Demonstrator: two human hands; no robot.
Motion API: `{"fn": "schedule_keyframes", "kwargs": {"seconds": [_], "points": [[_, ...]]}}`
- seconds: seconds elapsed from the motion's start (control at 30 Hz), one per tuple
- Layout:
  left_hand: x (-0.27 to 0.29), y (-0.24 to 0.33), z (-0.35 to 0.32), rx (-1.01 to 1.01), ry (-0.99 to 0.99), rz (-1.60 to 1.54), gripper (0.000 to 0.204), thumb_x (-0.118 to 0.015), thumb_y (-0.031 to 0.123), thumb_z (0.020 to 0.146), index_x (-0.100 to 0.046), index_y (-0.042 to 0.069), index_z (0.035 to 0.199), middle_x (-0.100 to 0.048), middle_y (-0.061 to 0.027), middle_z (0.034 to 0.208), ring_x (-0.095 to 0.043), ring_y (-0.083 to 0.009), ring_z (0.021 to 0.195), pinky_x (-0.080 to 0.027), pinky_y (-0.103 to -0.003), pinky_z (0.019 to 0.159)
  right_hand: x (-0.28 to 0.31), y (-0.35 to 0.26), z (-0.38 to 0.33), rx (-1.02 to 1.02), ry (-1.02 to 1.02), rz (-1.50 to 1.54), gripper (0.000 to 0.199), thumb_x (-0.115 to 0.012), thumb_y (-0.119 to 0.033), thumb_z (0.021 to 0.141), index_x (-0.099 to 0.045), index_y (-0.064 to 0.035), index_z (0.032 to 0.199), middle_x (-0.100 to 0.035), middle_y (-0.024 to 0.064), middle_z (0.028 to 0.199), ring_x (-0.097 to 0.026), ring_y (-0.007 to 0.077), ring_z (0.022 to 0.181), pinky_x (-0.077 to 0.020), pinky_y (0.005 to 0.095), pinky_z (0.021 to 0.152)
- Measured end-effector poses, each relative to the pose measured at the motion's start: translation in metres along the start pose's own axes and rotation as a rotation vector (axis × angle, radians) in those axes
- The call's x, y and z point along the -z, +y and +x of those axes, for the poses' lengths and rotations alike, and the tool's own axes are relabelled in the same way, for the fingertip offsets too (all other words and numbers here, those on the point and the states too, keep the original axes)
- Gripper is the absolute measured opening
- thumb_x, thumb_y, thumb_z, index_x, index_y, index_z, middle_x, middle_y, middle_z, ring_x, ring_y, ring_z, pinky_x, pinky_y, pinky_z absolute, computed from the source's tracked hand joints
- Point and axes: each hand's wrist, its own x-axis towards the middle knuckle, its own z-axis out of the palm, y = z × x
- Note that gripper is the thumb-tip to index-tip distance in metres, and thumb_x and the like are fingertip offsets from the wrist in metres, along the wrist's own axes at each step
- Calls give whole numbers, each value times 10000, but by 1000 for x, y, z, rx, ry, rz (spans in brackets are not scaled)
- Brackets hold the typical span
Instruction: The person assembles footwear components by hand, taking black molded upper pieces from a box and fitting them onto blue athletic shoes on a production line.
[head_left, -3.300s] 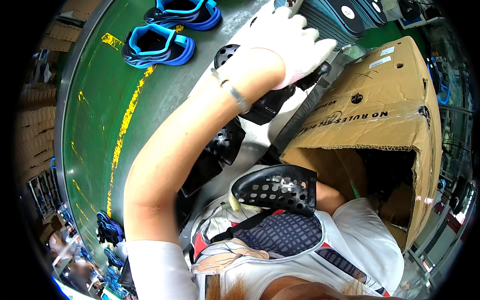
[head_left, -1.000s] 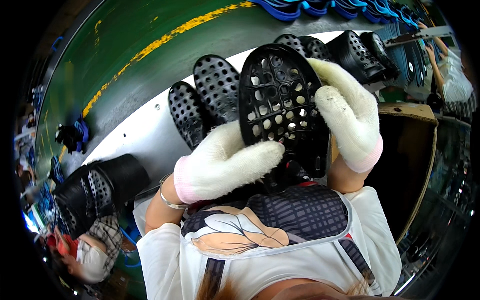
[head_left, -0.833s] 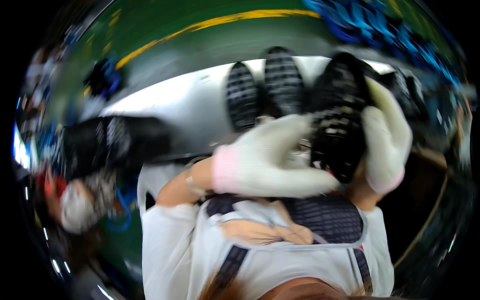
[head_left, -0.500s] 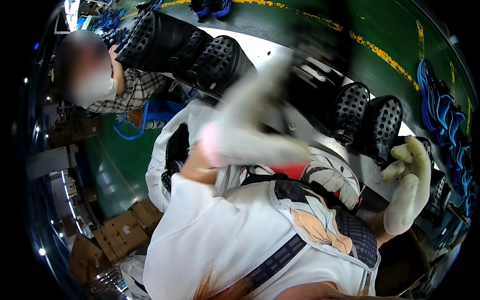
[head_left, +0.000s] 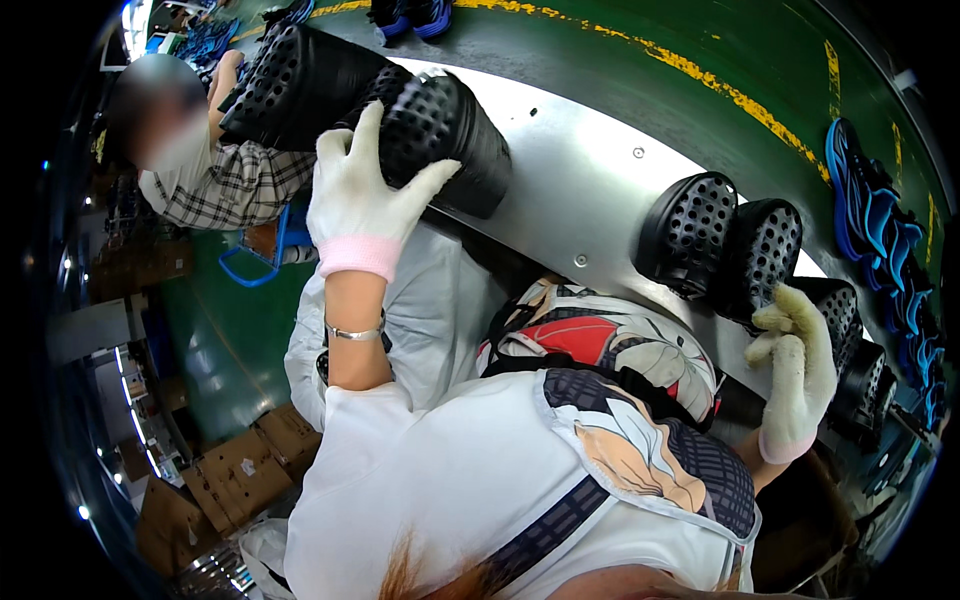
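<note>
A black shoe pierced with holes is set between 11 and 12 o'clock of the view, on the end of a silver metal shelf. Its pierced face is turned toward 10 o'clock, and its smooth side slopes away toward 4 o'clock. The pierced face is stretched roughly from 1 to 7 o'clock; the toe cannot be told from the heel.

The left hand, covered by a white glove with a pink cuff, is laid at this shoe. Thumb and forefinger are spread wide, the forefinger pointed to 12 o'clock and the thumb to 2 o'clock, both overlapping the pierced face. Light contact seems to be made, but how firmly cannot be told.

Toward 10 o'clock from it, other black shoes are bunched closely alongside.

Near 2 o'clock, 2 more pierced shoes are stood side by side, their rounded ends pointed to about 1 o'clock.

The right hand, also gloved, is held at 3 o'clock, just beside another black shoe. Its fingers are curled in narrowly toward 9 o'clock; the palm is hidden, so whether anything is held cannot be told.

Blue shoes are lined up farther out, a little above 3 o'clock, and another person is seen at 10 o'clock.
</note>
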Motion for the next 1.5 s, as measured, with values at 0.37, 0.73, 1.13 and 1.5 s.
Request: {"fn": "schedule_keyframes", "kwargs": {"seconds": [0.37,0.73,1.13,1.5], "points": [[-15,-4,-7,-150,27,-42,401,-677,265,868,-630,66,1213,-590,-179,1095,-567,-336,1008,-445,-412,899,15,26,12,176,-90,-170,274,-611,-129,865,-625,-16,1115,-678,102,905,-675,222,838,-525,304,763],[-30,140,5,-532,-150,-783,353,-641,35,864,-626,40,1216,-581,-109,1139,-537,-126,799,-445,-233,643,88,48,-38,-147,286,-121,233,-592,-157,888,-663,-19,1061,-688,108,893,-675,177,792,-523,286,731],[-81,195,-18,-784,-374,-902,297,-527,79,966,-609,33,1248,-595,-59,1151,-541,-85,830,-452,-208,702,198,129,-184,-983,610,-285,324,-562,-298,897,-661,-11,1010,-664,74,799,-630,143,678,-513,275,628],[-55,221,-21,-799,-332,-797,296,-490,124,1002,-598,-8,1245,-597,-77,1128,-570,-118,803,-458,-237,657,164,325,-405,-1601,1240,-488,782,-597,-551,840,-403,-78,1432,-455,205,1414,-418,348,1325,-373,408,1070]]}}
